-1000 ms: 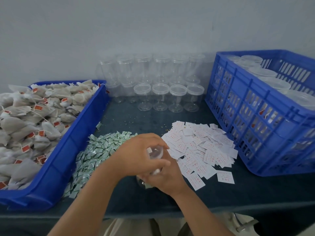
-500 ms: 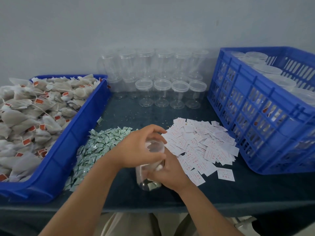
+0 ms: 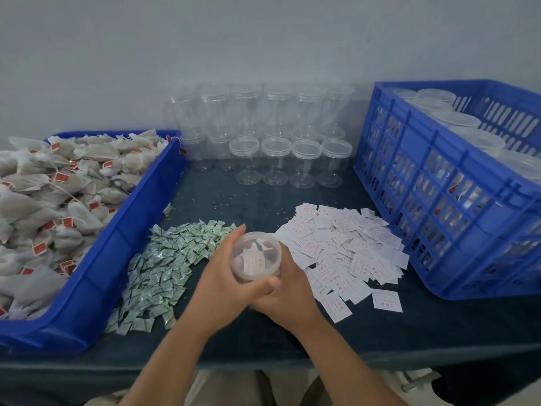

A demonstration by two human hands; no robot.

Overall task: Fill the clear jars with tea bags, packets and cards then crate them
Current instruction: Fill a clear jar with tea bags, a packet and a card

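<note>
Far to the left of the held jar (image 3: 256, 256) sat a blue tray (image 3: 96, 273), heaped with pale tea bags (image 3: 58, 200) that carried small red tags. Between that tray and the jar, just to the jar's left, a loose pile of green packets (image 3: 164, 265) lay on the dark table (image 3: 439, 323).

The left hand (image 3: 225, 276) clasped the jar from its left side. The fingers curled up over the far rim and the thumb wrapped round the near edge, so the jar sat in the hollow of that hand. The jar was tilted with its top towards the camera. White slips with red print showed inside through the hazy top, along with something pale beneath them. Whether a lid was fully seated could not be told.

Well beyond the jar, against the wall, stood rows of empty clear jars (image 3: 275, 153) with lids on, some stacked on others.

The right hand (image 3: 289, 288) gripped the jar from its right and near side, with the fingers wrapped under and round its body. Its thumb met the left thumb at the jar's near edge, so both hands held the jar together above the table.

Just to the right of the jar spread a wide scatter of white cards (image 3: 345, 250) printed in red, a few lying apart at the near edge. Farther right of the jar stood a tall blue crate (image 3: 439, 215) with slotted walls, and lidded jars (image 3: 456, 121) packed inside it reached nearly to its rim.
</note>
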